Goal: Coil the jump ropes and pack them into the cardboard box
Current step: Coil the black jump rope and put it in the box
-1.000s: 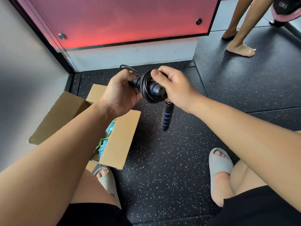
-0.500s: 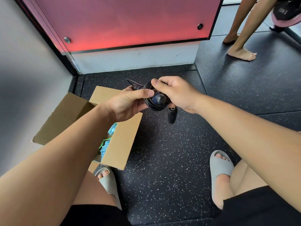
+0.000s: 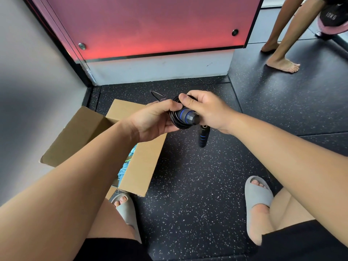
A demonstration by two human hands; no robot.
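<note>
Grey slides (image 3: 258, 194) planted on speckled flooring, a person works beside an open cardboard box (image 3: 143, 166) holding a blue rope (image 3: 122, 172). Just above its flap, the left hand (image 3: 152, 119) curls round a coiled black jump rope (image 3: 185, 115); the right hand (image 3: 209, 110) pinches the coils, one handle (image 3: 203, 136) dangling.

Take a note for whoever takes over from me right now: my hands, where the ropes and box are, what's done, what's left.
Left hand holds the black jump rope by one handle; right hand pinches the cord wound round it. The second handle dangles below.
The cardboard box is open under the left forearm, with a light blue rope inside.
Left: secure the coil, tuck the loose handle, put it in the box.
</note>
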